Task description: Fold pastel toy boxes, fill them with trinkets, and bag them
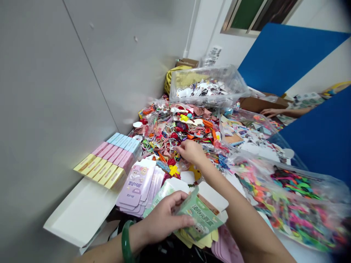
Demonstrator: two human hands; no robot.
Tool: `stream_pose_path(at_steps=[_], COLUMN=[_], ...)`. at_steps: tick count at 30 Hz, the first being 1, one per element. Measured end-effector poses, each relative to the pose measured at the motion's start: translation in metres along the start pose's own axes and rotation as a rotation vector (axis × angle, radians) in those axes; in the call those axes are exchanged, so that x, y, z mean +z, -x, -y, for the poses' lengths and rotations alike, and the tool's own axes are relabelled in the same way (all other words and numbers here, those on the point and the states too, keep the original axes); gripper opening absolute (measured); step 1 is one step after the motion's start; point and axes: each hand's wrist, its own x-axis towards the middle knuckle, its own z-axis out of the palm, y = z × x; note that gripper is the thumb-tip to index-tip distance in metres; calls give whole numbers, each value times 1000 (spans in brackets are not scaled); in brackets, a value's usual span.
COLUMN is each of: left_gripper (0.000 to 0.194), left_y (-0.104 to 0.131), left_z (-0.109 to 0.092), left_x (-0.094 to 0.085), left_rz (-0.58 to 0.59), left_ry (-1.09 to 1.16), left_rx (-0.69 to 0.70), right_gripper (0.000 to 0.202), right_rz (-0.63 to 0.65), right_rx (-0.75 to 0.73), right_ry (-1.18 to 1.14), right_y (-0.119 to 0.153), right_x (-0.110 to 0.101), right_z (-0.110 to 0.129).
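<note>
My left hand (167, 219), with a green bangle (127, 239) on its wrist, grips a small green printed box (201, 215) whose top flaps stand open. Something brown shows inside the box. My right hand (191, 151) reaches into a large pile of small colourful trinkets (170, 135). Its fingers are bent and pressed together at the pile; what lies between them, if anything, I cannot make out. Flat purple printed cartons (137, 184) are stacked left of the green box. Yellow cartons (186, 239) and pink cartons (226, 244) lie below it.
A white tray (82, 212) at the left holds rows of yellow, pink and blue boxes (116, 155) against a grey wall. Behind the pile stands a clear plastic bin (208, 86). Bags of bright pieces (296, 204) lie at right. Another person's hand (271, 112) shows beyond a blue panel (318, 142).
</note>
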Motion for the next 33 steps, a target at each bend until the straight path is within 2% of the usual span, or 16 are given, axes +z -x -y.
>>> stream_pose_path(at_steps=[3,6,13,16,19,21,23,26,30,33], left_gripper=[33,34,38,39,39,40,40,38,36,35], left_y=[-1,0,2,1,0,1,3,6,10,10], left_z=[-1,-2,0,2,4,3,2,-2,-6,-8], left_x=[1,1,4,7,10,11,11,8,-2,-13], left_rz=[11,11,13,36,46,35,26,18,-25,-85], left_ry=[27,38,52,63,49,27,19,15,-13,-36], left_rx=[-12,-20,-60,-68,-66,-71,-74,-49,18,59], right_gripper=[28,22,29,29,27,32,31,22,22,25], right_rz=[64,63,-56,-36,115,176,182,166,144,107], right_rx=[1,51,126,-26,-224,-274,-264,-212,-125,-48], right_ry=[42,60,-35,-135,-248,-302,-353,-456,-624,-734], right_y=[0,-1,1,12,24,29,27,18,8,11], right_x=[10,13,-14,-14,4,19,29,30,18,5], right_z=[11,11,-6,3,20,29,31,25,8,-4])
